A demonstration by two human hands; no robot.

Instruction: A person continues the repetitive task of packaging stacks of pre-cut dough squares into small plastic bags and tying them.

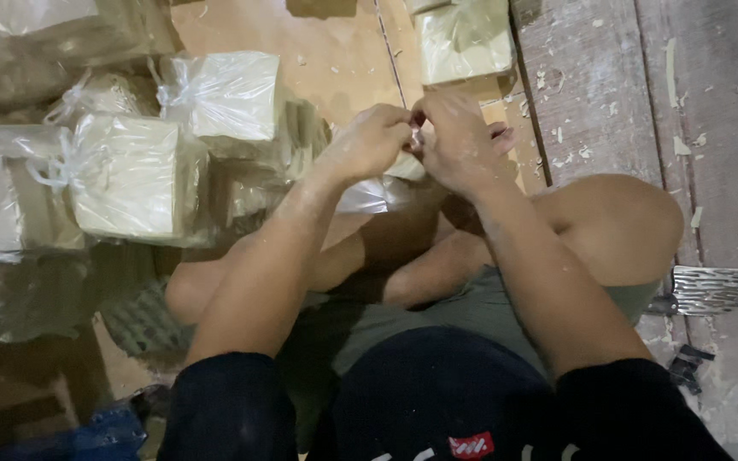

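My left hand (369, 141) and my right hand (459, 141) meet in front of me, fingertips pinched together on the gathered neck of a clear plastic bag (373, 195). The bag holds a pale block, mostly hidden under my hands and resting above my crossed legs (608, 226). Both hands grip the bag's top, knuckles nearly touching.
Several tied plastic bags with pale blocks (134, 175) are piled on the left, one more (463, 38) lies ahead at the top. A wooden board (335, 51) lies under them. Rough flecked floor (711, 102) runs on the right, with a ribbed metal blade (715, 288) beside my knee.
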